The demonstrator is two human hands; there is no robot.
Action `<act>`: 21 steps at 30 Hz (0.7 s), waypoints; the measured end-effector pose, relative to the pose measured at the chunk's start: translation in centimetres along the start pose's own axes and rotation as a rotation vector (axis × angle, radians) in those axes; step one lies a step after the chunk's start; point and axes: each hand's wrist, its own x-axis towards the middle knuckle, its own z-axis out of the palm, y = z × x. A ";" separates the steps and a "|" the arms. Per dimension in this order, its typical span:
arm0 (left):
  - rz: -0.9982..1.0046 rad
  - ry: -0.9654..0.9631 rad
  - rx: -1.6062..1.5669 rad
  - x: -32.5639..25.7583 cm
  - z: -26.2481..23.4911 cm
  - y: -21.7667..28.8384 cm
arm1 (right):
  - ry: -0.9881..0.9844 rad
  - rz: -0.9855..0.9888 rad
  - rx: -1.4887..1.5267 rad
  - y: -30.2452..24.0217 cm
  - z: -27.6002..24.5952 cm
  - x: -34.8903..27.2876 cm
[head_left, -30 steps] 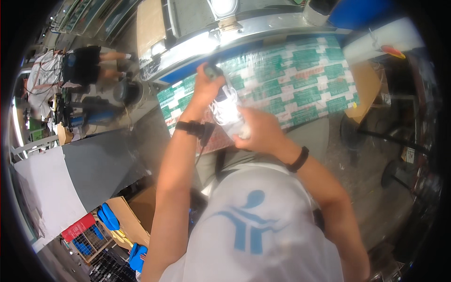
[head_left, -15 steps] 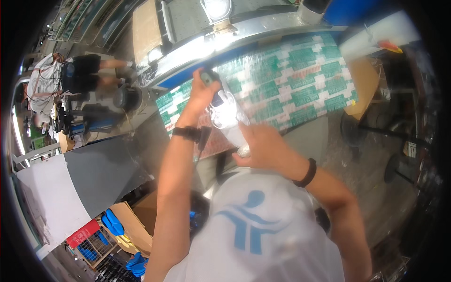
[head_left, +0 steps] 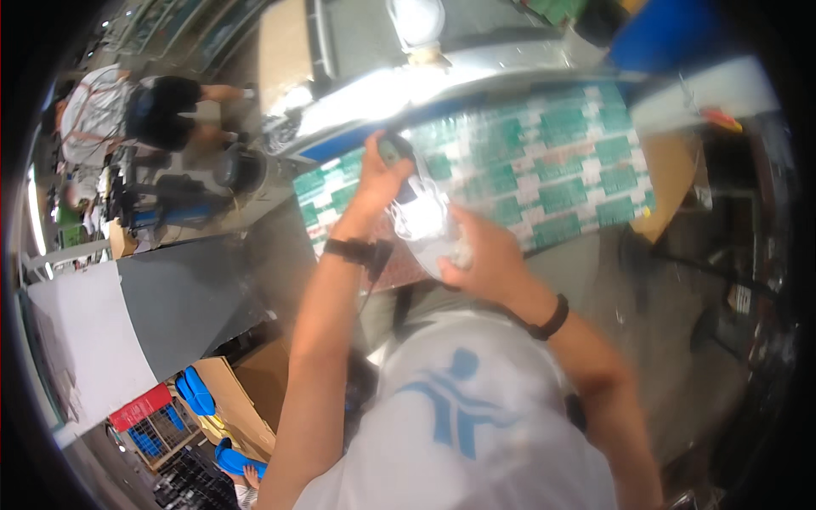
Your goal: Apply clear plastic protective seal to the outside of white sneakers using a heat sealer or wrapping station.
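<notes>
A white lace-up shoe (head_left: 422, 217) is held over a bench top covered in green-and-white printed sheet (head_left: 544, 183). My left hand (head_left: 381, 178) closes round its far end, where a green and dark piece shows at the opening; I cannot tell what that piece is. Bright glare washes out the laces in the middle. At the near end my right hand (head_left: 495, 259) is bent along the shoe's right side. A small whitish wad (head_left: 461, 253) sits between its thumb and fingers, against the shoe; blur hides its kind.
A bright lamp (head_left: 416, 19) shines beyond the bench's metal rail. Left stands a grey-and-white table (head_left: 191, 297); below it, a cardboard box (head_left: 238, 395) and blue shoe-like pieces (head_left: 195, 391). Another person (head_left: 161, 110) is at far left; someone else's hand (head_left: 252, 474) shows lower left.
The view has shifted slightly. My right hand has slid the whitish wad a little farther up the shoe's side. My left hand keeps its hold. Another person's hand has appeared at lower left.
</notes>
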 end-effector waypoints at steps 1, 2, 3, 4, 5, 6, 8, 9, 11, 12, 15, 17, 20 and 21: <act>-0.018 -0.006 -0.062 -0.3 -0.5 0.5 | 0.070 0.086 -0.032 1.8 1.2 0.6; -0.037 -0.043 -0.068 -0.7 -1.5 0.4 | 0.138 0.161 -0.060 3.7 2.5 1.5; -0.011 -0.060 -0.056 -2.4 -3.7 0.6 | 0.163 0.132 -0.027 5.0 3.6 1.7; -0.030 -0.090 -0.174 -3.4 -4.8 0.3 | 0.152 0.105 0.006 6.9 4.6 1.7; -0.180 -0.100 -0.456 -4.8 -4.9 0.2 | 0.063 0.157 -0.012 7.9 4.9 1.6; -0.181 0.022 -0.465 -5.2 -5.7 -2.2 | -0.016 0.121 -0.076 8.0 5.8 1.4; -0.341 0.061 -0.837 -8.0 -4.5 -2.2 | -0.060 0.155 0.011 7.9 6.8 0.6; -0.408 -0.016 -0.968 -9.2 -5.0 -4.2 | -0.073 0.117 0.022 7.4 7.7 0.6; -0.265 0.074 -0.996 -13.3 -1.7 -0.7 | -0.129 0.194 0.183 7.0 8.9 0.9; -0.262 0.225 -0.858 -13.2 -1.3 -4.5 | -0.141 0.161 0.191 6.1 9.4 1.6; -0.364 0.335 -0.840 -12.0 -1.9 -2.8 | -0.190 0.077 0.134 5.4 8.9 2.8; -0.326 0.407 -0.744 -11.3 -2.3 -0.1 | -0.049 -0.170 -0.096 7.3 7.1 4.2; -0.205 0.503 -0.455 -9.8 -4.9 2.7 | 0.186 -0.176 -0.333 12.6 3.9 6.5; -0.123 0.541 -0.160 -8.8 -6.9 3.9 | 0.282 -0.131 -0.444 14.3 2.6 6.9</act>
